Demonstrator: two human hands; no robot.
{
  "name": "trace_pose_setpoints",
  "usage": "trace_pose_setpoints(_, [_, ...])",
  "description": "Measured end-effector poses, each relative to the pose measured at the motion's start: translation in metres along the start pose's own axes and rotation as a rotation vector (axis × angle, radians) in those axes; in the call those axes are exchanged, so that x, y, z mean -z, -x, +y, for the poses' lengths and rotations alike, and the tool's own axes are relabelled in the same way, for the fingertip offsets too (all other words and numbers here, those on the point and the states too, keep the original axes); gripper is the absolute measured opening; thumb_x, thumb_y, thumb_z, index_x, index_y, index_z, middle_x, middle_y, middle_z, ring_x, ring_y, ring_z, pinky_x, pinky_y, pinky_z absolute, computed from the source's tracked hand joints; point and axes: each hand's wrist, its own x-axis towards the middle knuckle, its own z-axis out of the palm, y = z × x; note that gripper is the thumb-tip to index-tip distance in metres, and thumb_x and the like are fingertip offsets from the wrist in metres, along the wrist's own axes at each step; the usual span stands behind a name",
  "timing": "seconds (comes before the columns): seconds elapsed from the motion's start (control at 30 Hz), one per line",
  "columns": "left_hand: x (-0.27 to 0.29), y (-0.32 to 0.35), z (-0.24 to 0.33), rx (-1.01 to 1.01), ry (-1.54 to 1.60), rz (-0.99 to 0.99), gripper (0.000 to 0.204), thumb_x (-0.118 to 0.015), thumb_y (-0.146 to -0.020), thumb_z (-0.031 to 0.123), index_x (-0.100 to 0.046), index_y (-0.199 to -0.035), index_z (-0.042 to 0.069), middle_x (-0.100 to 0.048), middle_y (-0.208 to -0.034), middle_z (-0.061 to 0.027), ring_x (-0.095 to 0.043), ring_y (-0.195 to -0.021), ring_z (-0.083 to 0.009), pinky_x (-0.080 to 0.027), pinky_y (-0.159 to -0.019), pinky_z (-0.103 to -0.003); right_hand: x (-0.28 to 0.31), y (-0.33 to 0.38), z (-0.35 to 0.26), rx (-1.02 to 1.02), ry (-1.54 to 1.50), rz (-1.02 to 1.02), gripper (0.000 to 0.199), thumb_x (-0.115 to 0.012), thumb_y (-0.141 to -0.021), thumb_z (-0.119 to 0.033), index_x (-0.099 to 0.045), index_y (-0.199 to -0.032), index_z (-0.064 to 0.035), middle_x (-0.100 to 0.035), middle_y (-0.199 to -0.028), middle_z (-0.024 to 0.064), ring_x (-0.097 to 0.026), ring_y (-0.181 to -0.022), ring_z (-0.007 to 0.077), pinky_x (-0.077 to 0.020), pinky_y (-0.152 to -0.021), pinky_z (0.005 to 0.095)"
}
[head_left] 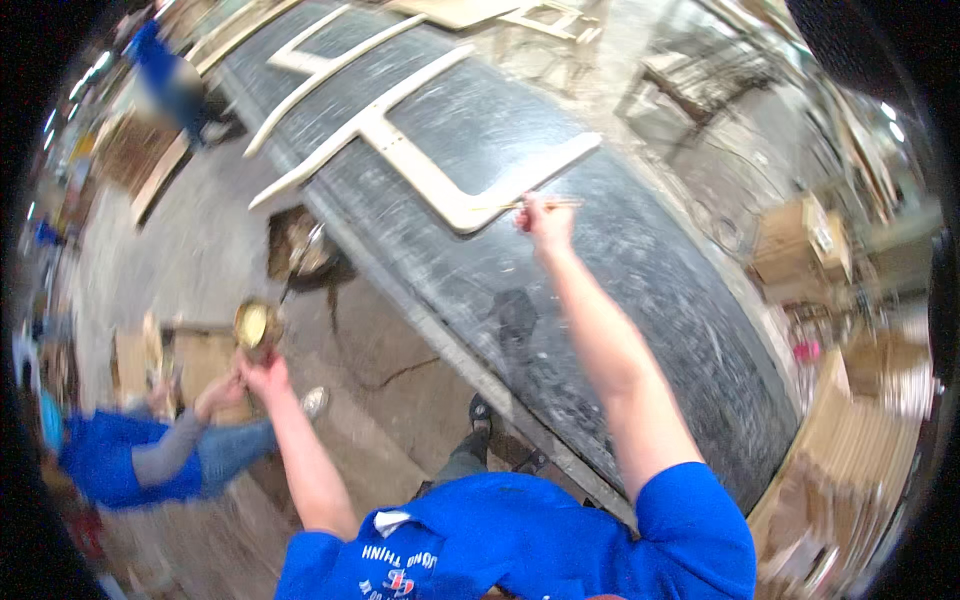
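Note:
My left hand (pixel 264 374) holds up a small round can (pixel 246 345) with pale yellow stuff in it, out to the left of the table. Over the dark table, my right hand (pixel 546 218) is closed around a thin light-coloured stick (pixel 568 204). The stick's far end points left, to the rounded corner of a pale wooden frame (pixel 410 158); blur hides whether it touches. This frame lies flat and looks like a chair part with curved legs. Farther up lies a similar wooden frame (pixel 315 64).
A long black-topped table (pixel 640 300) runs diagonally before me. At left, a co-worker in blue (pixel 130 455) has hands close to my left hand. Another person (pixel 165 75) stands at the far left. Cardboard stacks (pixel 850 455) and a carton (pixel 800 240) stand on the right.

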Motion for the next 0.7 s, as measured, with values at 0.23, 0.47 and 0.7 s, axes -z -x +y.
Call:
trace_pose_setpoints(0.23, [-0.024, 0.150, -0.064, 0.354, -0.431, -0.563, 0.061, -0.055, -0.081, 0.040, -0.041, -0.128, 0.004, -0.047, -0.126, -0.0168, -0.046, -0.115, -0.0331, -0.043, -0.094, -0.048, 0.169, 0.063, -0.077, -0.043, -0.522, 0.013, 0.032, -0.044, -0.092, -0.029, -0.058, -0.079, -0.0030, -0.061, -0.068, 0.0103, -0.061, -0.061, 0.0216, -0.0489, -0.061, 0.0341])
trace_pose_setpoints(0.47, [-0.115, 0.269, -0.134, 0.895, -0.215, -0.919, 0.051, -0.043, -0.091, 0.030, -0.035, -0.133, 0.001, -0.041, -0.133, -0.0200, -0.038, -0.123, -0.0374, -0.037, -0.100, -0.052, 0.453, 0.229, -0.393, 0.760, 1.192, 0.897, 0.021, -0.054, -0.084, -0.028, -0.064, -0.083, -0.0097, -0.065, -0.083, 0.0101, -0.061, -0.078, 0.0207, -0.0486, -0.073, 0.0343])
trace_pose_setpoints(0.7, [-0.096, 0.402, -0.210, 0.813, -0.187, -0.993, 0.042, -0.041, -0.094, 0.025, -0.038, -0.131, 0.006, -0.044, -0.131, -0.0172, -0.048, -0.116, -0.0318, -0.051, -0.086, -0.044, 0.745, 0.469, -0.483, 0.456, 0.995, 1.514, 0.042, -0.049, -0.088, -0.036, -0.054, -0.111, -0.0011, -0.061, -0.095, 0.0158, -0.058, -0.082, 0.0246, -0.0469, -0.075, 0.0379])
